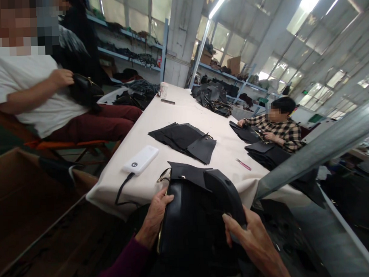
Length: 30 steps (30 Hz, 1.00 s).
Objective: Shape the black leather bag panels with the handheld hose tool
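Looking soft, smooth and fairly light, the bag [191,207] is at the near edge of the bench [183,108], the left hand [156,210] pinching its gold-trimmed side and the right hand [251,233] clasping the opposite side, where seemingly firmer edges should give surest hold.

The handbag [178,223] is plain black, its metal trim [159,239] gold-toned; the near sleeve [126,261] is purple. The tablecloth [177,112] is cream, the stacked panels [181,137] black, the power bank [144,157] white, its cable [122,184] black, the snips [244,165] pinkish red. The T-shirt [34,87] is white, the trousers [84,124] maroon, the shirt [288,131] checked in 2 tones, black and beige.
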Each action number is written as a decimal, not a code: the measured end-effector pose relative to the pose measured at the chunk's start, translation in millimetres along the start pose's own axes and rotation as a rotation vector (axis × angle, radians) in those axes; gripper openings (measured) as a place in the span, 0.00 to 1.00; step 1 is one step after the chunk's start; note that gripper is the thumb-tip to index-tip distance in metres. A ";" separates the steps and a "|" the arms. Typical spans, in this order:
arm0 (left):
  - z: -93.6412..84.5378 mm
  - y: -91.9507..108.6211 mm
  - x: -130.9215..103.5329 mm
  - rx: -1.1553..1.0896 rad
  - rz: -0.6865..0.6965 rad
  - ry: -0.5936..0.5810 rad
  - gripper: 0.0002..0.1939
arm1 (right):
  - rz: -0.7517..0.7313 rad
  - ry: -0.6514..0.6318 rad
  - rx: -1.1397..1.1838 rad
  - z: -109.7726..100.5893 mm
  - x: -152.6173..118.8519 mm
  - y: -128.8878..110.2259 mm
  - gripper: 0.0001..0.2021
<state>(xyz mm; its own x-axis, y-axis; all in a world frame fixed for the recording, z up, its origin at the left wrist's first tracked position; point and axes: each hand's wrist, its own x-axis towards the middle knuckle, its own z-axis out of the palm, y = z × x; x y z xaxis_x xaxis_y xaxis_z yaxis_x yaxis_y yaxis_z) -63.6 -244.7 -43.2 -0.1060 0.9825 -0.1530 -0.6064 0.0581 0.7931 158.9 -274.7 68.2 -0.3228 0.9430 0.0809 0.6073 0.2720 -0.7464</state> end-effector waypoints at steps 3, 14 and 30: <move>-0.7 -3.9 -8.7 -0.039 0.022 -0.011 0.22 | 0.030 -0.029 -0.035 2.1 -11.7 6.7 0.14; -18.7 -10.8 -50.7 0.028 0.127 -0.146 0.20 | 0.026 -0.279 0.041 31.6 -48.1 -3.8 0.08; -32.1 2.9 -88.4 0.153 0.272 -0.280 0.17 | 0.013 -0.338 -0.094 31.6 -73.5 -28.7 0.14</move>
<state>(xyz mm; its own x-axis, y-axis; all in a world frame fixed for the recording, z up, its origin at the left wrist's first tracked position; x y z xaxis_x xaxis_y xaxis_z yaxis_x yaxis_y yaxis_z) -81.3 -337.1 -46.3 -0.0145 0.9746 0.2236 -0.4598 -0.2051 0.8640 142.3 -357.9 62.7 -0.5276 0.8337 -0.1632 0.6720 0.2920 -0.6806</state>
